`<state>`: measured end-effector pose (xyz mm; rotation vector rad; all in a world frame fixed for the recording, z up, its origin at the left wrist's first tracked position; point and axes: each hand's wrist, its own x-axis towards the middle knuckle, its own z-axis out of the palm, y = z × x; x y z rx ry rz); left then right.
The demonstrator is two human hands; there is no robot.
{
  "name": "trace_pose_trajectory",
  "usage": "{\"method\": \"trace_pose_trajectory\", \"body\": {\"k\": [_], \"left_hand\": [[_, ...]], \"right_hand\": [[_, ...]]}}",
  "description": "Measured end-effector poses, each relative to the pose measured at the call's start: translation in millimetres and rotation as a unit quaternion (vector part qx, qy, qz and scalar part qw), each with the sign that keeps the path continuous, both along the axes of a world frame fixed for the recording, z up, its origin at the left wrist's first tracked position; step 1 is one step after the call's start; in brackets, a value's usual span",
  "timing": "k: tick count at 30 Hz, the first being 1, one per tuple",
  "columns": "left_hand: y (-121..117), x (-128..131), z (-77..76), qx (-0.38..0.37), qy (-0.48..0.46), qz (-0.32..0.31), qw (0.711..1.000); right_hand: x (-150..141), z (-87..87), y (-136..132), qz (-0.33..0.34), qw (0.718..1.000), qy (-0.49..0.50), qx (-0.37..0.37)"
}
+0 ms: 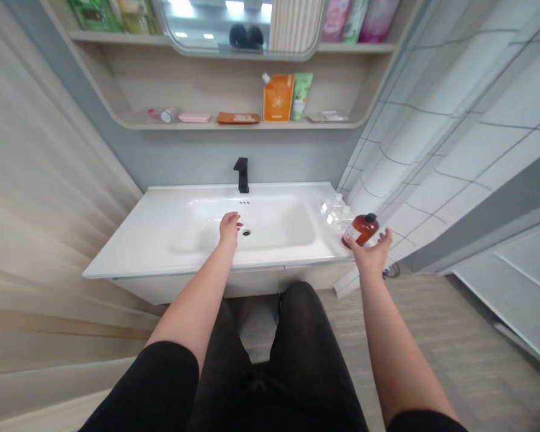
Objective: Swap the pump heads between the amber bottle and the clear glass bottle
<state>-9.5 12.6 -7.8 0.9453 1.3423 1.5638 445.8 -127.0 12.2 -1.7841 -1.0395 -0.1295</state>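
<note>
Over the sink basin [279,243], my left hand [229,227] hovers with nothing in it, its fingers loosely bent and a little apart. At the right end of the white countertop [126,240], my right hand [371,252] is spread around a brown bottle [363,228] with a black cap and a pale label. The thumb is at the label side, seemingly touching it, while the fingers stand off to the right of the bottle. Clear bottles [337,211] sit just behind and left of the brown one.
A black faucet [242,175] rises behind the basin. Above it, a shelf [198,126] holds an orange pouch [278,98], a green tube [301,96], a pink bar-shaped item [195,117] and an orange packet [238,118]. A mirror [216,30] hangs higher. White tiles [427,174] line the right.
</note>
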Motion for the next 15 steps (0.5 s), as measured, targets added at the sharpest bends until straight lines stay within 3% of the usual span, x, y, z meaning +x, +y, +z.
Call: {"method": "trace_pose_trajectory", "body": {"k": [3,4,6,8,10,12,15], "left_hand": [[0,2,2.3,-0.011,-0.004,0.002,1.0],[0,3,3.4,-0.018,-0.008,0.006,1.0],[-1,4,5.9,-0.028,-0.013,0.012,0.999],[-3,5,8.3,-0.029,-0.012,0.014,0.999],[-5,5,10.4,-0.023,-0.006,0.009,1.0],[-9,5,12.3,-0.017,0.002,0.001,1.0],[-13,6,14.8,-0.005,0.013,-0.021,1.0]], "right_hand": [[-26,4.1,-28,-0.06,0.995,0.009,0.081],[-40,6.5,-33,-0.032,0.997,0.003,0.072],[-74,13.6,-31,0.11,0.994,-0.013,0.022],[-111,22.6,-12,0.273,0.961,-0.018,-0.048],[-148,30.6,17,0.368,0.924,-0.014,-0.104],[-178,34.5,48,0.408,0.9,-0.023,-0.154],[-208,31.0,80,0.413,0.873,-0.054,-0.255]]}}
